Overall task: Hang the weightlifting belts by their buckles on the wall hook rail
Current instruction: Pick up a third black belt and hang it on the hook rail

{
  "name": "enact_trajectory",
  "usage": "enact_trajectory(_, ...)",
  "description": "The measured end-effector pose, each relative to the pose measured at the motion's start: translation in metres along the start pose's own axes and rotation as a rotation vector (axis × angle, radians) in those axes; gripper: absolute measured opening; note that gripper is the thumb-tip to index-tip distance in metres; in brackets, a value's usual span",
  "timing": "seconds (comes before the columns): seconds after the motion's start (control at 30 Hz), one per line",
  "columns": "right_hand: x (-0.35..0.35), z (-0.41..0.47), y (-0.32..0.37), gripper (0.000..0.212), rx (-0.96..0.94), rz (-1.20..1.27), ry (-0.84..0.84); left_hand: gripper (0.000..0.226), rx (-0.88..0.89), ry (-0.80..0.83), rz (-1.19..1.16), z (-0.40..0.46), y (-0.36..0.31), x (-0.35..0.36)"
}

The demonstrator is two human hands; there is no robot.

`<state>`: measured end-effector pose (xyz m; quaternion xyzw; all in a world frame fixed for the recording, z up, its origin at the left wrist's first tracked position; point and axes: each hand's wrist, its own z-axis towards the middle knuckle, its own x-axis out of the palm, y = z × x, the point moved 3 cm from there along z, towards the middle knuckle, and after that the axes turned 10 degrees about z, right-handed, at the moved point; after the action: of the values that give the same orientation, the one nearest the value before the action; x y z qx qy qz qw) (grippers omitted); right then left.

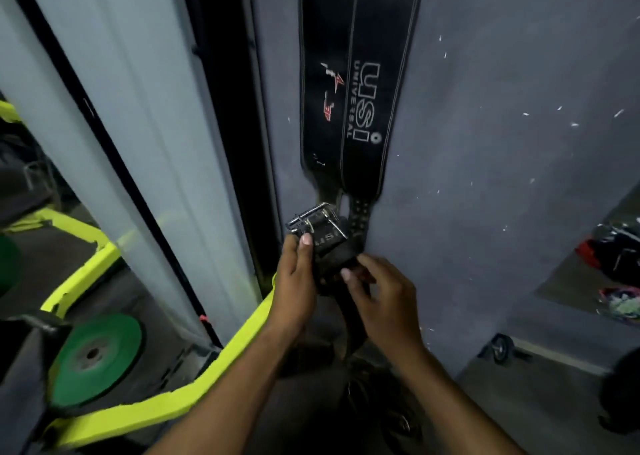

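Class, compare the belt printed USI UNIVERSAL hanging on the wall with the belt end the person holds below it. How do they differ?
The USI belt hangs flat against the grey wall, untouched; the held belt is gripped by the left hand and right hand. The hanging one shows white lettering; the held one shows its metal buckle. Both are black.

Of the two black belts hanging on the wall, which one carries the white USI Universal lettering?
The right-hand belt, which overlaps the other's edge. The left-hand belt shows only small red and white marks, no USI lettering.
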<state>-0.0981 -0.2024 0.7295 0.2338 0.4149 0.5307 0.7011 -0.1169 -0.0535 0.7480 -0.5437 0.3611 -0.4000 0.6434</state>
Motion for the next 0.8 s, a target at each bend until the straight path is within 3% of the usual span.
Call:
enact_trajectory(0.13,-0.016,0.013,0.046,0.013,0.157,0.275,-0.158,0.03,0.072,0.132,0.03,-0.011,-0.038,-0.025)
enact_trajectory(0.37,-0.036,0.038,0.101,0.033,0.276,0.614,0.049,0.027,0.2,0.33,0.065,-0.028,-0.09,-0.051)
enact_trajectory(0.5,-0.053,0.049,0.128,0.025,0.252,0.565,0.107,0.027,0.249,0.413,0.093,-0.034,-0.108,-0.054)
enact_trajectory(0.7,-0.055,0.045,0.147,0.029,0.344,0.643,-0.064,0.027,0.347,0.466,0.106,-0.034,-0.127,-0.056)
enact_trajectory(0.8,-0.054,0.046,0.159,0.023,0.266,0.608,-0.076,0.028,0.376,0.478,0.108,-0.034,-0.132,-0.059)
